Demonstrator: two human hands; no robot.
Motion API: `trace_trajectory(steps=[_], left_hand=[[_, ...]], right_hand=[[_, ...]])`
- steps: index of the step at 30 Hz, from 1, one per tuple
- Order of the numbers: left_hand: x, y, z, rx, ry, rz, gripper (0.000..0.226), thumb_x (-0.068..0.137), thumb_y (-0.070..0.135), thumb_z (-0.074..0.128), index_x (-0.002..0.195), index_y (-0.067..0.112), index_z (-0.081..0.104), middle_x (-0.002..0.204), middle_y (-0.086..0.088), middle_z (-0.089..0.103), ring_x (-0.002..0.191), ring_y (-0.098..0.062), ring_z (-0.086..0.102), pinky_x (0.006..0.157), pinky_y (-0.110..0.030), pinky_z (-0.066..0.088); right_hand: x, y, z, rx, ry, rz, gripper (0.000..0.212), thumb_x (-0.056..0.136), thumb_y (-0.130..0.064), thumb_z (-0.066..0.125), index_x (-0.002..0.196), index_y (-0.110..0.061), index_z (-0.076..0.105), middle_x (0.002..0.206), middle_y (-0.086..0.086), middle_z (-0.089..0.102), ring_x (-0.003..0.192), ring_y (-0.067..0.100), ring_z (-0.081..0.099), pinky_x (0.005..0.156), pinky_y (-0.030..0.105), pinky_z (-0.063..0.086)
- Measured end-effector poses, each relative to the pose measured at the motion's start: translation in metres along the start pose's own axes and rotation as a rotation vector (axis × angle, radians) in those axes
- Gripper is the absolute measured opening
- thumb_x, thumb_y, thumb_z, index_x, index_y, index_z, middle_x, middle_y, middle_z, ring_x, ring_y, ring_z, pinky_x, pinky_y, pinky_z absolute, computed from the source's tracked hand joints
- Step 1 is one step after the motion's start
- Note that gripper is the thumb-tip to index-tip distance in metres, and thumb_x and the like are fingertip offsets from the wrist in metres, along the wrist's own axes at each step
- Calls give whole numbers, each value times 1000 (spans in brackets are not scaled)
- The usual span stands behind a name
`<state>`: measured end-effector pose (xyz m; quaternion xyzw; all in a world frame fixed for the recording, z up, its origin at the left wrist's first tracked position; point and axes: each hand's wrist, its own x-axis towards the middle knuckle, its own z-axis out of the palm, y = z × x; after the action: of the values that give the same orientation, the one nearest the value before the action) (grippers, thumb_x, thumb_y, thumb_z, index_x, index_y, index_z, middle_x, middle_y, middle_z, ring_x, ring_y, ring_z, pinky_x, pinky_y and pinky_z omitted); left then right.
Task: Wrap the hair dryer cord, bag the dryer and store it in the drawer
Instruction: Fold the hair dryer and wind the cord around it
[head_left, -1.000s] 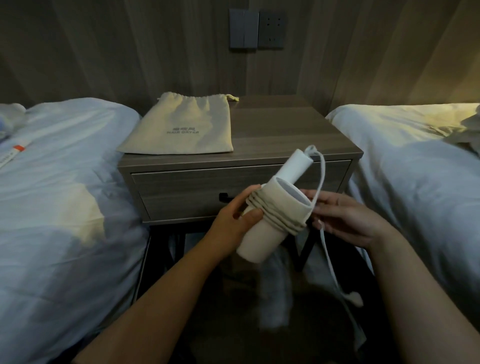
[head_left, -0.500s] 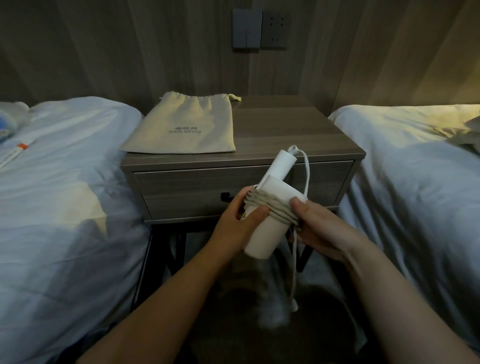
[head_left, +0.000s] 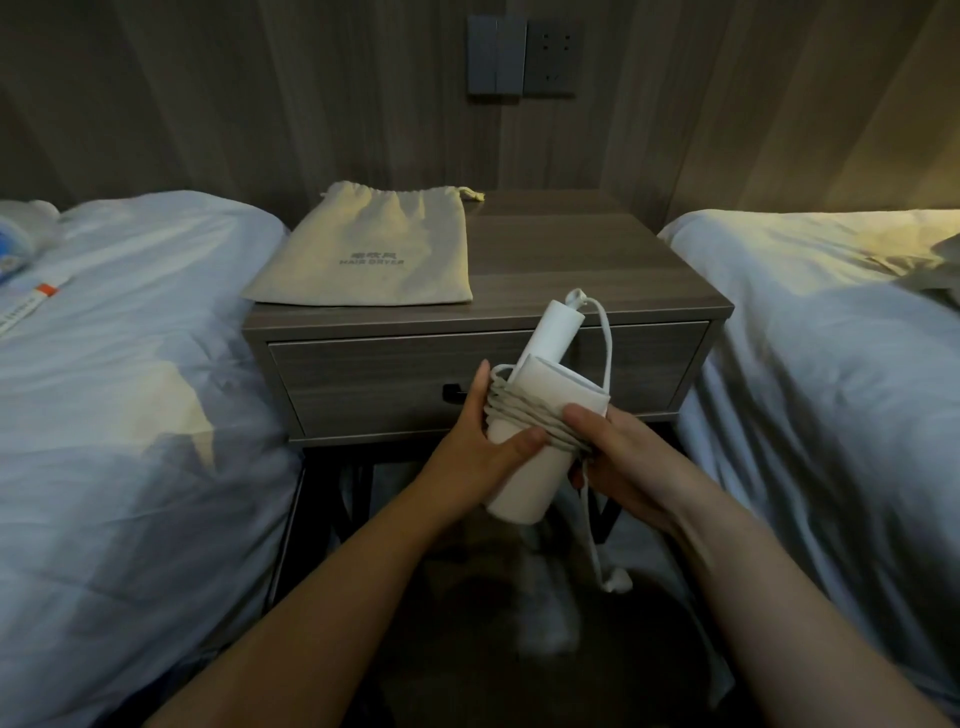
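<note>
Both hands hold corded dryer w/ shut drawer behind, bag on top

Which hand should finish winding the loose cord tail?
Probably the right hand: it already pinches the cord where the tail with the plug hangs. The left hand grips the dryer body.

cloth bag on nightstand: "HAIR DRYER" printed in grey capitals | small line above it: too blurred to read
</note>
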<state>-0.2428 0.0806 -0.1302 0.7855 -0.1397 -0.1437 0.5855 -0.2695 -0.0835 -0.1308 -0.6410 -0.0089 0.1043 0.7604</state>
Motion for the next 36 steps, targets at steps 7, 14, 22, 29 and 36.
trace_trajectory(steps=[7, 14, 22, 29, 36], left_hand=[[-2, 1, -10, 72, -73, 22, 97, 82, 37, 64, 143, 46, -10, 155, 7, 25, 117, -4, 38, 94, -27, 34], [-2, -1, -9, 130, -144, 27, 94, 80, 38, 67, 143, 48, -2, 155, 7, 25, 123, -3, 34, 103, -29, 33], [-4, -1, -6, 107, -202, 23, 119, 71, 20, 77, 136, 52, -17, 152, 13, 23, 119, -1, 39, 95, -25, 37], [-5, 2, 0, 82, -48, 58, 98, 70, 28, 78, 140, 50, 13, 123, 21, 41, 97, 10, 47, 76, -12, 40], [-6, 7, -15, 237, 76, 63, 98, 66, 39, 78, 140, 48, 14, 136, 10, 45, 103, -6, 48, 84, -24, 40]], right_hand=[[-9, -2, 4, -54, -58, 123, 19, 95, -29, 43, 92, -16, 56, 50, -9, 64, 44, 1, 56, 40, 16, 39], [-14, -5, -8, -352, 32, 132, 37, 75, -48, 62, 51, -20, 65, 43, -4, 46, 38, 8, 38, 43, 23, 27], [-15, -13, -10, -394, 144, 44, 46, 57, -65, 58, 44, -21, 51, 42, -6, 35, 39, 8, 29, 43, 21, 21], [-11, -9, -21, -250, 17, 37, 60, 49, -79, 66, 63, -21, 59, 58, 7, 38, 44, 10, 31, 42, 21, 22], [-10, -25, -35, -357, 125, 129, 59, 88, -57, 41, 94, -4, 67, 55, 8, 55, 43, 16, 41, 47, 27, 34]])
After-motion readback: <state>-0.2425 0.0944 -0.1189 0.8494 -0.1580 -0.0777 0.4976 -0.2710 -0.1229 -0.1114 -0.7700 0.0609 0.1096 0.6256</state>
